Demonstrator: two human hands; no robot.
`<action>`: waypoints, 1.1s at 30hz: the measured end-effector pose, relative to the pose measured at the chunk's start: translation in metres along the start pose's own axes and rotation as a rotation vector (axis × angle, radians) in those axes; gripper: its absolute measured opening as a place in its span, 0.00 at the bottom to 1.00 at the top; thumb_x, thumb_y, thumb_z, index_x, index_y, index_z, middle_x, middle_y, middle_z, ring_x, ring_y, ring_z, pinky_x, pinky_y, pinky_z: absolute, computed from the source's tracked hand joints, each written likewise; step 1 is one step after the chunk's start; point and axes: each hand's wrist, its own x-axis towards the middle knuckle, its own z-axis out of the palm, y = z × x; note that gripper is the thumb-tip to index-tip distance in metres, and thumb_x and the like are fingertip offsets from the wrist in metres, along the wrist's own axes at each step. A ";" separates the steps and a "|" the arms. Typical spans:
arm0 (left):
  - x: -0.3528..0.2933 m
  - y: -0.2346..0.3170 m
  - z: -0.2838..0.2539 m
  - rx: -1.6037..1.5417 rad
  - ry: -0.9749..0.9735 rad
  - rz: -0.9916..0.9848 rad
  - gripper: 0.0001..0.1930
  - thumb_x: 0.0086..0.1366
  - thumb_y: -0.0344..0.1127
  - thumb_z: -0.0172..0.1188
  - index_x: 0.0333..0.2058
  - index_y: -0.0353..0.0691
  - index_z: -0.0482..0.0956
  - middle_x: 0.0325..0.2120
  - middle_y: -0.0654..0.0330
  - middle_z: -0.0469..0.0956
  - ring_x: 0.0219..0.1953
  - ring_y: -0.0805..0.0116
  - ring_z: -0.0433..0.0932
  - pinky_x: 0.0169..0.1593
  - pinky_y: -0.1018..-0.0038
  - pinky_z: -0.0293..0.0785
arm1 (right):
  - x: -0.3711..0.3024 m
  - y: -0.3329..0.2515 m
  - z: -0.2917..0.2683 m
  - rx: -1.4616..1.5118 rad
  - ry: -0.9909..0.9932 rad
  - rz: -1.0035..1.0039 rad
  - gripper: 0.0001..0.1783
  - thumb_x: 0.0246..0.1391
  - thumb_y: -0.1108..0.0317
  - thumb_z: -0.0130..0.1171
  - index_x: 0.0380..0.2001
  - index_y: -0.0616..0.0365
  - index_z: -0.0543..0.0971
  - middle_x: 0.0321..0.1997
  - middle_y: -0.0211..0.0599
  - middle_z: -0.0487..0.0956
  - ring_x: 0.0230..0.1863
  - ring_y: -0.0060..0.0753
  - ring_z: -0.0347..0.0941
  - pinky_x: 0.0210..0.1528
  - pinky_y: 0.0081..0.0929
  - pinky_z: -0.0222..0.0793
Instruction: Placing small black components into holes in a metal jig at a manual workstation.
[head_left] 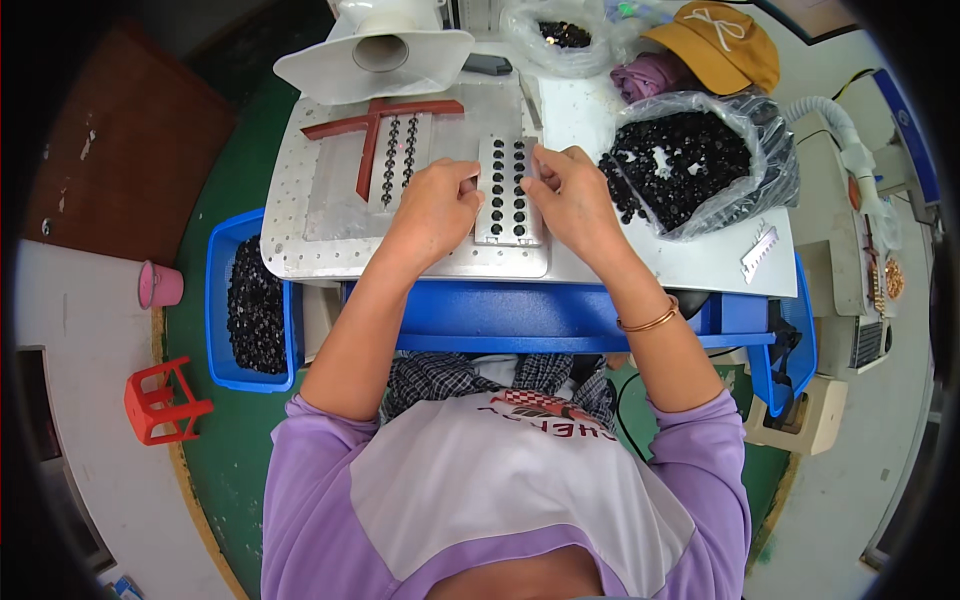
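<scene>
A silver metal plate (498, 238) with two rows of round black pieces lies near the front edge of the perforated metal work surface (290, 250). My left hand (438, 208) pinches its left edge, thumb and fingers together. At the right edge, my right hand (572, 195) grips the plate near its upper corner, fingers bent. To the left sits a second metal plate (400, 160), also carrying two rows of dark round pieces. It rests against a red-brown T-shaped guide (369, 150).
A white hood (375, 52) overhangs the back left. On the right, a clear bag (745, 190) spills black pieces; a smaller bag (565, 35) and yellow cap (720, 45) lie behind. A blue drawer (520, 315) sits below the table edge, a blue bin (222, 330) at left.
</scene>
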 end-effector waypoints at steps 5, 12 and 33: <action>0.011 -0.001 -0.002 -0.001 -0.018 -0.021 0.17 0.58 0.23 0.59 0.48 0.26 0.76 0.29 0.57 0.75 0.25 0.72 0.75 0.27 0.76 0.73 | 0.011 0.002 0.002 -0.042 0.012 -0.012 0.18 0.45 0.72 0.67 0.41 0.67 0.80 0.33 0.45 0.76 0.31 0.38 0.76 0.37 0.31 0.73; 0.016 0.004 -0.002 -0.016 -0.110 -0.015 0.14 0.58 0.23 0.59 0.43 0.24 0.77 0.23 0.58 0.76 0.21 0.72 0.75 0.24 0.77 0.74 | -0.004 -0.012 -0.001 -0.048 0.125 -0.125 0.08 0.43 0.81 0.57 0.31 0.67 0.78 0.33 0.58 0.72 0.38 0.60 0.72 0.44 0.44 0.70; 0.010 -0.006 0.007 0.095 0.072 0.070 0.13 0.62 0.34 0.59 0.38 0.26 0.77 0.21 0.55 0.77 0.22 0.70 0.76 0.26 0.74 0.71 | -0.019 0.009 -0.006 0.198 -0.033 -0.292 0.15 0.52 0.71 0.60 0.45 0.53 0.79 0.36 0.48 0.73 0.39 0.51 0.71 0.43 0.41 0.69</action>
